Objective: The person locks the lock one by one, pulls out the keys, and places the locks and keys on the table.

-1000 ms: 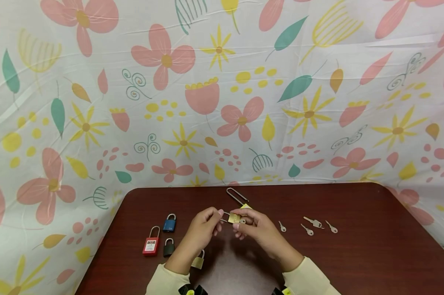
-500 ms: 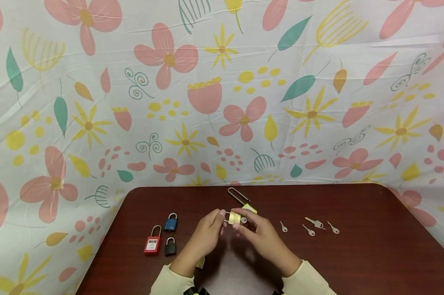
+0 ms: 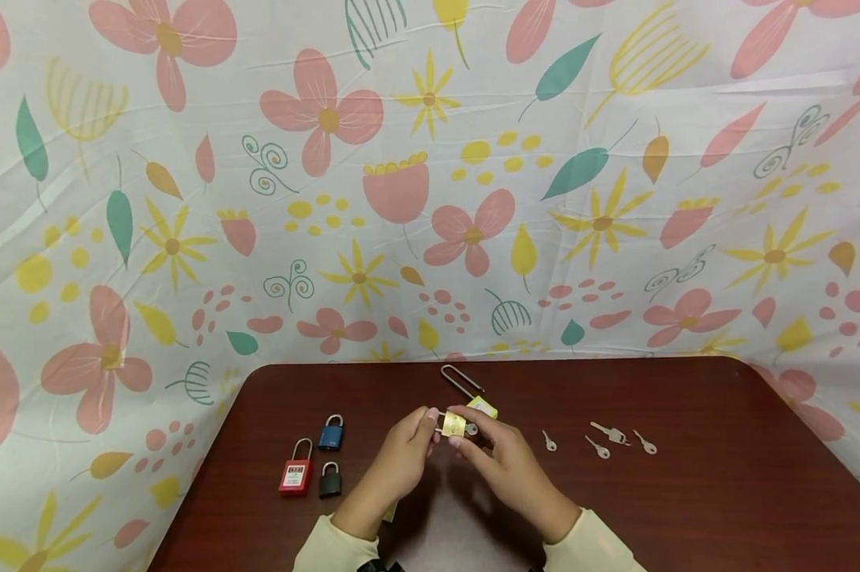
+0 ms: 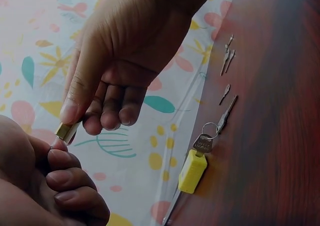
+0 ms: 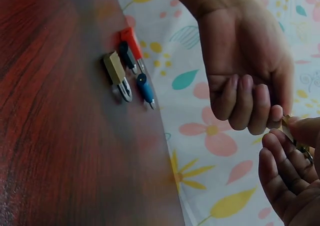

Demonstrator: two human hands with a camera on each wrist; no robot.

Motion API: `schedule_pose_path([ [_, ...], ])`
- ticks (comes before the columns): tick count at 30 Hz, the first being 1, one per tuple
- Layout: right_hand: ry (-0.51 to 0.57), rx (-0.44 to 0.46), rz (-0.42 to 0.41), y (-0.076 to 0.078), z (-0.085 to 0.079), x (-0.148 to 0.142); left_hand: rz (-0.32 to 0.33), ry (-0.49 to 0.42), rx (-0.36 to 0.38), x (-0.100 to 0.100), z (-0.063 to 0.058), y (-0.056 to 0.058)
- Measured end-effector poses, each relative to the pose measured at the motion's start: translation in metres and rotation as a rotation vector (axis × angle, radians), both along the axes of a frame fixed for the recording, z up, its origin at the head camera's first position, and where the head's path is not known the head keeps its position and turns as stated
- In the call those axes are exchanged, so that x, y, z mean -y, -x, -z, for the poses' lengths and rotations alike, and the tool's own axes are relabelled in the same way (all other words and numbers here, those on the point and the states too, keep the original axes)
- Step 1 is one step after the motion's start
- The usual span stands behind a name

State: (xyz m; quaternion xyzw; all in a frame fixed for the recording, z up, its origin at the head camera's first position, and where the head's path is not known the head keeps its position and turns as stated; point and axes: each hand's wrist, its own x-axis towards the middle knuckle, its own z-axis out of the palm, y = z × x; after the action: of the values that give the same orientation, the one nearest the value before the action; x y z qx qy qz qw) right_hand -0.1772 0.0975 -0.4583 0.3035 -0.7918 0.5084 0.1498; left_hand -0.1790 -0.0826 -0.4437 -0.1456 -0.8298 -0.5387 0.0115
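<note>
Above the middle of the table, a small brass padlock is held sideways between both hands, its shackle toward the left. My left hand pinches the shackle end between thumb and fingers. Thumb and index finger of my right hand grip the brass body, and a key sticks out at its right end. In the left wrist view only a brass edge of the padlock shows at the fingertips. Just behind the hands lies a yellow padlock with a long shackle; a key stands in it.
To the left lie a red padlock, a blue padlock and a black padlock. Another brass padlock is mostly hidden behind the left forearm in the head view. Several loose keys lie at right. Floral cloth hangs behind the table.
My left fingers have come closer to the padlock's body, and less of its shackle shows. The right hand keeps its grip. The head view has shifted slightly.
</note>
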Motion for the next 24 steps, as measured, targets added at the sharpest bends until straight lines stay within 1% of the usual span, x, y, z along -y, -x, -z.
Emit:
schedule_pose_path([
  [3, 0.004, -0.023, -0.003, 0.001, 0.003, 0.000, 0.003, -0.008, 0.005, -0.001, 0.000, 0.000],
  [8, 0.012, -0.032, -0.005, 0.001, 0.003, 0.000, 0.015, -0.020, 0.010, -0.002, 0.001, 0.000],
  [11, 0.021, -0.035, 0.002, -0.002, -0.001, 0.002, 0.017, -0.041, 0.015, -0.002, 0.000, 0.000],
  [13, 0.032, -0.028, 0.005, -0.006, -0.010, 0.005, 0.014, -0.070, 0.020, -0.002, 0.000, 0.000],
  [14, 0.043, -0.014, 0.002, -0.009, -0.016, 0.006, 0.012, -0.097, 0.033, -0.002, -0.002, 0.000],
  [15, 0.058, 0.007, -0.003, -0.012, -0.020, 0.008, 0.007, -0.125, 0.041, -0.003, -0.006, -0.002],
  [17, 0.079, 0.031, -0.008, -0.012, -0.019, 0.009, -0.008, -0.184, 0.054, -0.005, -0.015, -0.008],
  [18, 0.086, 0.046, -0.008, -0.013, -0.021, 0.010, -0.015, -0.212, 0.066, -0.006, -0.019, -0.011],
  [19, 0.092, 0.059, -0.010, -0.014, -0.021, 0.010, -0.012, -0.240, 0.083, -0.007, -0.023, -0.013],
  [21, 0.101, 0.056, -0.006, -0.014, -0.019, 0.010, 0.009, -0.273, 0.122, -0.008, -0.029, -0.017],
  [22, 0.097, 0.049, -0.001, -0.014, -0.019, 0.010, 0.028, -0.286, 0.143, -0.009, -0.029, -0.017],
  [24, 0.095, 0.049, 0.001, -0.018, -0.027, 0.010, 0.065, -0.304, 0.182, -0.009, -0.026, -0.016],
])
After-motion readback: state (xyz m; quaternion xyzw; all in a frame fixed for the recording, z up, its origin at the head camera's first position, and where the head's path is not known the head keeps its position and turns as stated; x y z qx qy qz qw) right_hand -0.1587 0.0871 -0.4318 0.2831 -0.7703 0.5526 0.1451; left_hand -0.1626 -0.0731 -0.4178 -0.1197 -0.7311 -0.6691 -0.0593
